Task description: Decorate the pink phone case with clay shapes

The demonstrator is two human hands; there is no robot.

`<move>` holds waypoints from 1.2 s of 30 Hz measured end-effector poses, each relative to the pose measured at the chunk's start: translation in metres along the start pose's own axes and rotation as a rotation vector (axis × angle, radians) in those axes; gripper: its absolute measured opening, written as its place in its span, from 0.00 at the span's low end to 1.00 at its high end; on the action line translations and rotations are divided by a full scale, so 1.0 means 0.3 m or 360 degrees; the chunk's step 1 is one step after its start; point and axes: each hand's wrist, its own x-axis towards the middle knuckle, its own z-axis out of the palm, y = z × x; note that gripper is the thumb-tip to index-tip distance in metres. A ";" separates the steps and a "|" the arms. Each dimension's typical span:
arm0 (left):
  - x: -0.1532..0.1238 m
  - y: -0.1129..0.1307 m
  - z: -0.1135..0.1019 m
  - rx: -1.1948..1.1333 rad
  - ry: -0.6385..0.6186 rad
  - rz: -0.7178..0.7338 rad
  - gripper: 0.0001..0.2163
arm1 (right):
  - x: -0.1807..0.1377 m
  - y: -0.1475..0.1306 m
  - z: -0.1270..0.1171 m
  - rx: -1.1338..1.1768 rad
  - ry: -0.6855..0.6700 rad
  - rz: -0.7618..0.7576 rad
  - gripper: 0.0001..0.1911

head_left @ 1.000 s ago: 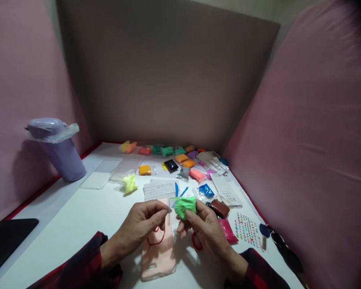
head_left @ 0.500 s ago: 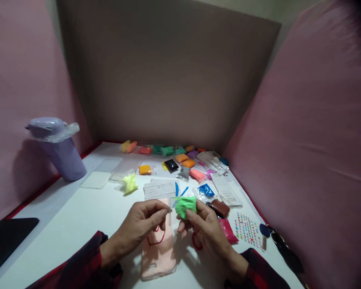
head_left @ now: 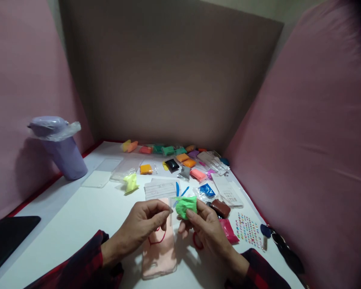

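A packet of bright green clay (head_left: 186, 207) is pinched between the thumb and fingers of my right hand (head_left: 209, 224). To its left, my left hand (head_left: 147, 218) has thumb and forefinger closed together; whatever sits between them is too small to make out. Below both hands lies a peach phone case (head_left: 159, 259) carrying a thin dark-pink outline (head_left: 159, 242), partly covered by my left hand. A red ring-shaped thing (head_left: 197, 241) shows beside my right hand.
Several colored clay packets (head_left: 172, 164) lie across the back of the white table. Nearby are a yellow clay piece (head_left: 131, 184), blue plastic tools (head_left: 177, 188), a sheet of gems (head_left: 248, 233), and keys (head_left: 278, 241). A purple tumbler (head_left: 63, 152) stands at left; a black flat object (head_left: 12, 237) lies below it.
The camera view has shifted very slightly. Both hands and the green clay packet stay in nearly the same position.
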 end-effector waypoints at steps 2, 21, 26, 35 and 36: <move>0.001 -0.002 0.000 0.0016 -0.0004 0.0016 0.11 | 0.001 0.001 -0.002 -0.0013 -0.0011 0.0018 0.15; -0.001 0.005 0.001 0.0024 0.0018 -0.0066 0.11 | -0.004 -0.014 0.016 -0.0002 -0.0087 0.0094 0.16; 0.002 0.002 0.004 -0.0033 0.0035 -0.0094 0.12 | -0.008 -0.012 0.020 0.0035 -0.0117 0.0142 0.16; -0.011 0.009 0.013 0.0030 0.0003 -0.0170 0.16 | -0.019 -0.016 0.029 -0.0223 -0.0028 0.0060 0.15; -0.012 0.008 0.014 0.0025 0.0016 -0.0132 0.16 | -0.021 -0.019 0.028 -0.0348 0.0032 -0.0031 0.15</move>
